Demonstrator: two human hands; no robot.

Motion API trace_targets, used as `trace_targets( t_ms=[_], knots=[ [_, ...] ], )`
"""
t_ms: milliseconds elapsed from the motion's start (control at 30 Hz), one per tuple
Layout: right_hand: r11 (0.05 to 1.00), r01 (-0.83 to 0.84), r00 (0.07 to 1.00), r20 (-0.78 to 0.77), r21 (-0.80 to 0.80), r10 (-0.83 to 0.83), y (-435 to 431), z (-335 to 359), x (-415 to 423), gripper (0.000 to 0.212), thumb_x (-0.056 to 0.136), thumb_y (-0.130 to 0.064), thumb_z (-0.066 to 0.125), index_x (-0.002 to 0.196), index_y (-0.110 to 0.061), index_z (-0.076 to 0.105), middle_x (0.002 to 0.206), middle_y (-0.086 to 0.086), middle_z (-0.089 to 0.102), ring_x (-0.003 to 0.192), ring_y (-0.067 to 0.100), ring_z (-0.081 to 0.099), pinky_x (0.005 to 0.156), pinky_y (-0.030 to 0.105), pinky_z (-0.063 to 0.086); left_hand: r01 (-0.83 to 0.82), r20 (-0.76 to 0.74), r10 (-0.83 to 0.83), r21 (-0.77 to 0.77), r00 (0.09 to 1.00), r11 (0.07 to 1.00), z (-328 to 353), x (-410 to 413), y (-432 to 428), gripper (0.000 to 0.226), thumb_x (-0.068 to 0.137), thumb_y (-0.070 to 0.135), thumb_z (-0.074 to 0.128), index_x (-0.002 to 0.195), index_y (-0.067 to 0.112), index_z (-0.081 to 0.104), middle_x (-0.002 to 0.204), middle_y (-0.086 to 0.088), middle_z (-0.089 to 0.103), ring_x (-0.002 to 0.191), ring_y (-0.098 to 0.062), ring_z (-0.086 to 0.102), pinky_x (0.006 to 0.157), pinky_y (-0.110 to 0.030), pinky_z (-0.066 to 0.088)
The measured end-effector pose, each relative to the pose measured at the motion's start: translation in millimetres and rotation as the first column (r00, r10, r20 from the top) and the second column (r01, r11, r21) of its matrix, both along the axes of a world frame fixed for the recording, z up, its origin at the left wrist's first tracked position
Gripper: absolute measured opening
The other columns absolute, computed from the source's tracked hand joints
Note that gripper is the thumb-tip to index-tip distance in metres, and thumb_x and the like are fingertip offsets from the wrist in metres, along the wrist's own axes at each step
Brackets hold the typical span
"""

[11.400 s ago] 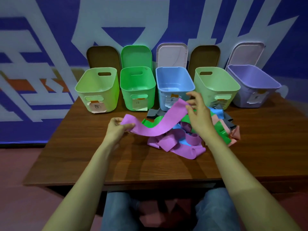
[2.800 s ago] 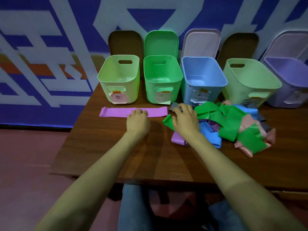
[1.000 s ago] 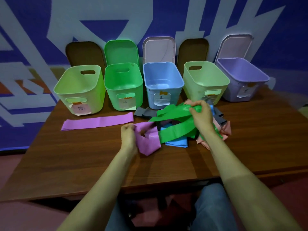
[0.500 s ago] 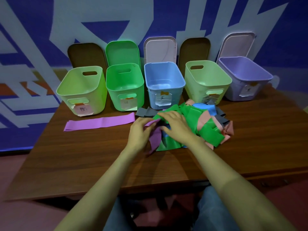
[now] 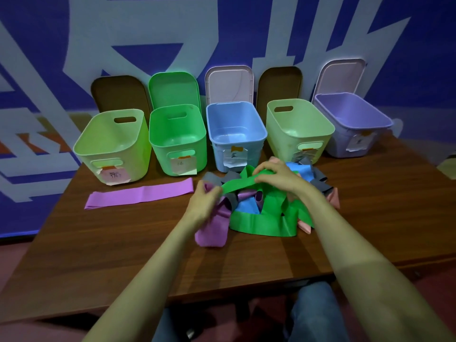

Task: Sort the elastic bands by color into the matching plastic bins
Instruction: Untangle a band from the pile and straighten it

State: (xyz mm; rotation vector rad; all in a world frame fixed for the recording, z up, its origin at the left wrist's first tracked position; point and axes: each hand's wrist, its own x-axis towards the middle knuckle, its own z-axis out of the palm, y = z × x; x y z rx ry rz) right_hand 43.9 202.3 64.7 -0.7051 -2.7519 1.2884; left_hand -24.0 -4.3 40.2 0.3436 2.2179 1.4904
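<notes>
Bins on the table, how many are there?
5, in a row along the back of the table: light green bin far left, then green bin, blue bin, pale green bin, and purple bin far right. None looks hidden.

The wooden table [image 5: 123, 255] carries five open bins [image 5: 217, 154], one flat purple band [image 5: 140, 196] and a tangled band pile [image 5: 261, 224].

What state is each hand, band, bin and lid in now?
left hand: grips folded purple band
right hand: pinches green band
green band: held above the pile
flat purple band: lies flat on table
band pile: tangled, unsorted
lime bin: empty
green bin: empty
blue bin: empty
pale green bin: empty
purple bin: empty
lids: off, propped behind bins
</notes>
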Motion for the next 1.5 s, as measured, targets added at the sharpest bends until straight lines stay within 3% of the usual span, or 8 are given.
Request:
trace_targets(
  t_ms=[200, 367, 533, 700, 900, 1033, 1200, 1500],
  knots=[
    [0.946, 0.179, 0.961, -0.253, 0.270, -0.110, -12, -7, -7, 0.019, 0.088, -0.035, 0.060, 0.094, -0.018, 0.066, 0.103, 0.003, 0.044, 0.112, 0.023, 0.041, 0.094, 0.034, 0.034, 0.051, -0.382, -0.260, -0.479, 0.887, 0.876, -13, 1, -4, 0.044, 0.077, 0.030, 0.073, 0.106, 0.007, 0.049, 0.111, -0.013, 0.051, 0.097, -0.032, 0.053, 0.072, -0.032, 0.039],
    [0.900, 0.215, 0.956, -0.269, 0.378, -0.115, -21, -13, -19, 0.031, 0.088, -0.028, 0.058, 0.119, -0.025, 0.059, 0.125, 0.003, 0.045, 0.123, 0.023, 0.032, 0.106, 0.042, 0.027, 0.058, -0.413, -0.078, -0.061, 0.907, 0.996, 6, 1, -3, 0.015, 0.084, 0.016, 0.068, 0.076, 0.017, 0.055, 0.076, 0.002, 0.063, 0.069, -0.003, 0.058, 0.060, -0.017, 0.040],
    [0.976, -0.209, 0.940, -0.290, -0.067, 0.182, -39, -16, -14, 0.024, 0.091, -0.019, 0.058, 0.115, -0.017, 0.063, 0.116, 0.000, 0.062, 0.111, 0.010, 0.052, 0.098, 0.024, 0.038, 0.106, -0.123, -0.061, 0.399, 0.991, 0.911, 12, -1, 0, 0.016, 0.088, -0.001, 0.057, 0.083, 0.014, 0.053, 0.081, -0.003, 0.059, 0.077, -0.012, 0.057, 0.077, -0.031, 0.046],
    [1.000, 0.013, 0.905, -0.426, 0.020, -0.004, -22, -2, -10, 0.016, 0.089, -0.007, 0.056, 0.097, -0.016, 0.065, 0.098, -0.001, 0.062, 0.090, 0.009, 0.055, 0.084, 0.024, 0.045, 0.111, -0.120, -0.056, 0.521, 0.991, 0.846, 27, -2, -2, 0.015, 0.089, 0.000, 0.056, 0.088, 0.015, 0.054, 0.087, -0.004, 0.060, 0.079, -0.009, 0.058, 0.069, -0.019, 0.049],
    [0.929, 0.277, 0.934, -0.295, 0.245, -0.201, 11, -6, -6, 0.020, 0.087, -0.008, 0.051, 0.099, -0.016, 0.065, 0.108, 0.008, 0.060, 0.100, 0.024, 0.055, 0.082, 0.028, 0.040, 0.019, -0.159, -0.023, -0.028, 0.987, 0.999, 9, -22, 6, 0.022, 0.087, 0.002, 0.057, 0.103, 0.017, 0.054, 0.107, -0.012, 0.062, 0.094, -0.030, 0.063, 0.080, -0.044, 0.055],
    [0.932, 0.080, 0.997, -0.036, 0.353, -0.072, -2, -30, 5, 0.048, 0.084, -0.011, 0.056, 0.130, -0.022, 0.049, 0.133, 0.009, 0.043, 0.126, 0.029, 0.036, 0.106, 0.042, 0.031, 0.063, -0.250, -0.263, -0.604, 0.932, 0.795, -14, -18, 2, 0.058, 0.074, 0.017, 0.068, 0.128, 0.018, 0.046, 0.137, -0.013, 0.037, 0.126, -0.034, 0.038, 0.103, -0.049, 0.038],
    [0.883, -0.073, 0.949, -0.239, 0.465, 0.205, -32, -36, 5, 0.037, 0.089, -0.020, 0.055, 0.126, -0.021, 0.056, 0.124, 0.003, 0.052, 0.118, 0.023, 0.041, 0.103, 0.034, 0.032, 0.100, 0.063, -0.091, -0.153, 0.994, 0.983, -10, -8, 6, 0.038, 0.079, 0.041, 0.070, 0.101, 0.014, 0.055, 0.093, -0.002, 0.061, 0.082, -0.015, 0.056, 0.064, -0.025, 0.044],
    [0.782, -0.277, 0.950, 0.036, 0.559, 0.310, -36, -21, -6, 0.046, 0.093, -0.023, 0.049, 0.135, -0.041, 0.043, 0.101, -0.005, 0.036, 0.106, 0.018, 0.034, 0.091, 0.036, 0.031, 0.102, -0.160, -0.077, 0.158, 0.984, 0.982, -22, 4, 1, 0.026, 0.086, 0.019, 0.067, 0.072, 0.012, 0.045, 0.065, 0.001, 0.054, 0.065, -0.011, 0.050, 0.055, -0.021, 0.038]
  ],
)
